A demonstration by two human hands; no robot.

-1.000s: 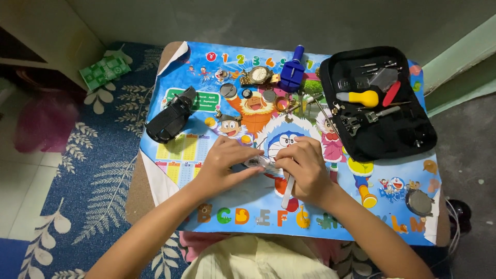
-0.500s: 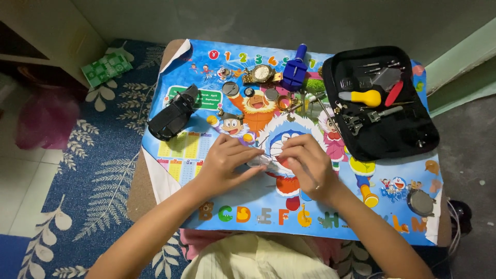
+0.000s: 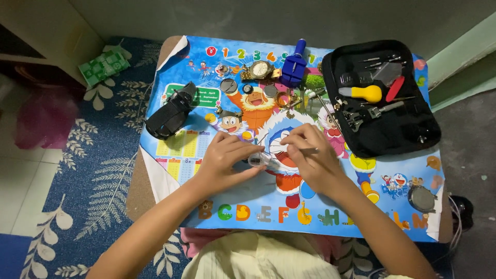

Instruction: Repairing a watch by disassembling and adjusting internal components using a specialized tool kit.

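Small surface fills centre frame, covered by a bright cartoon mat with letters and numbers; blue leaf-pattern rug on the floor at left. Black zip tool case lies open at upper right of the mat, holding a yellow-handled tool, a red tool and small metal tools. Black watch with strap sits at left of the mat, well apart from the hands. Blue link-remover tool stands at upper centre, just beside a gold-tone wristwatch; small round parts lie near them. A dark round watch case sits at lower right of the mat. Green patterned packet on the rug at upper left. Left hand at centre frame, grip pinching a small clear round watch part between thumb and fingers, just above the mat. Right hand just beside it, grip pressed together on a thin metal tool; tool tip points towards the clear part, contact too small to tell.
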